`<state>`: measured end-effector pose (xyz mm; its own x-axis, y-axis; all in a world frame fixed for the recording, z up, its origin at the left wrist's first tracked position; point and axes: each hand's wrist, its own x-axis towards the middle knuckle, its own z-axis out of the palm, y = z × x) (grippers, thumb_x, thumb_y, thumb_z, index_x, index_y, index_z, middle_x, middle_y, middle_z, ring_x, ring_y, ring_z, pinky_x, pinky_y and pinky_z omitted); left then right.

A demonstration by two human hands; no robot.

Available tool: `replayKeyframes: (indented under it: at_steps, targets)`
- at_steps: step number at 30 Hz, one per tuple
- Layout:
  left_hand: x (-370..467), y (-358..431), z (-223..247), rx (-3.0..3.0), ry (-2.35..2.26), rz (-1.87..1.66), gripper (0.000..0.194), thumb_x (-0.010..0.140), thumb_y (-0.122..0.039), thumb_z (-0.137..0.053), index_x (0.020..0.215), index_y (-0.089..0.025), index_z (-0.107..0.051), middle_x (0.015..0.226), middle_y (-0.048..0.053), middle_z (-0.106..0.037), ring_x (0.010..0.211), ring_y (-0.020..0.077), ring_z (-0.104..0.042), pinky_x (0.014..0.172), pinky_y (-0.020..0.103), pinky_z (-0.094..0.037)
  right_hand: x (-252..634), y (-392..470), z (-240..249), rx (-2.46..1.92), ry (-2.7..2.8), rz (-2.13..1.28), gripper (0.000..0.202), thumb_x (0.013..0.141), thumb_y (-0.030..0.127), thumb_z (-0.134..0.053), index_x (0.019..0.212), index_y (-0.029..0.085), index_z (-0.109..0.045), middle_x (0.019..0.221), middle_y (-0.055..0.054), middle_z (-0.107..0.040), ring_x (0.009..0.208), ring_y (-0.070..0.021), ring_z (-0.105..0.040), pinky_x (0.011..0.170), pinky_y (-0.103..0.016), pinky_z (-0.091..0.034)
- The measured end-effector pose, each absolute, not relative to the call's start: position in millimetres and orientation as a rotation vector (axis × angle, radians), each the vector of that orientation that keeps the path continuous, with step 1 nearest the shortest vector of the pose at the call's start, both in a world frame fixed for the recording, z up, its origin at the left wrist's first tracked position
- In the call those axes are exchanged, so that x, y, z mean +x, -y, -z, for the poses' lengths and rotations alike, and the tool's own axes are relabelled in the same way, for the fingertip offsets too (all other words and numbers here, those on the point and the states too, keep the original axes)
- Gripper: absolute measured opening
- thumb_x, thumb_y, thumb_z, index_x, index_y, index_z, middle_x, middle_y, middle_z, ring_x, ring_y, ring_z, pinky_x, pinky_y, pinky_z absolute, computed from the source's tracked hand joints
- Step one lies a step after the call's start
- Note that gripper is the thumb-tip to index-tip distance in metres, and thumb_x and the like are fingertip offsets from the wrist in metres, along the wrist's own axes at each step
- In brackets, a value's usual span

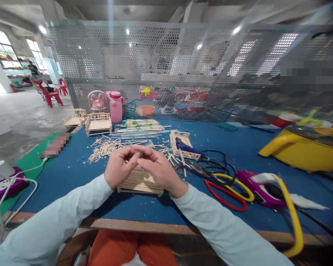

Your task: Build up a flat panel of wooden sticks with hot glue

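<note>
A blue-topped table [94,199] spans the lower frame, with a yellow pot [299,149] at right. At lower centre sits a wooden stick piece [140,184], two bare hands just above it: left hand [162,171] and right hand [122,166] are together, fingertips pinched around something too small to identify.

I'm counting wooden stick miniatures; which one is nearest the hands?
The miniature below the left hand and right hand; two others stand near the pink bottle, another beneath the blue glue gun.

bright overhead lights, window glare, blurred edges
</note>
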<state>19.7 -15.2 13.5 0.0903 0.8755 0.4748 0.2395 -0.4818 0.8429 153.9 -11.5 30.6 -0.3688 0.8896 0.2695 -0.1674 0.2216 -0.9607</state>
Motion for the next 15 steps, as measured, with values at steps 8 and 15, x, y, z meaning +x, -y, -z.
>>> replayKeyframes:
  at_steps: [8,15]
  targets:
    - [16.3,17.0,-30.9,1.14,-0.718,-1.042,0.031,0.07,-0.046,-0.062,0.069,-0.015,-0.057,0.058,-0.003,-0.053,0.04,0.0044,-0.041,0.028,0.013,-0.025,160.9,-1.4,-30.0,-0.651,1.292,-1.671,0.033,0.058,0.049,-0.071,0.07,0.019,-0.063,0.054,0.005,-0.049,0.043,-0.0051,-0.037,0.041,-0.019,-0.029]
    - [11.4,10.3,-23.7,1.201,-0.769,-1.072,0.033,0.064,-0.046,-0.069,0.068,-0.014,-0.061,0.059,-0.002,-0.055,0.048,0.007,-0.053,0.035,0.014,-0.041,169.6,-0.5,-28.0,-0.78,1.732,-0.622,0.005,0.07,0.017,-0.064,0.072,0.021,-0.065,0.063,0.001,-0.061,0.056,-0.0101,-0.049,0.055,-0.024,-0.038]
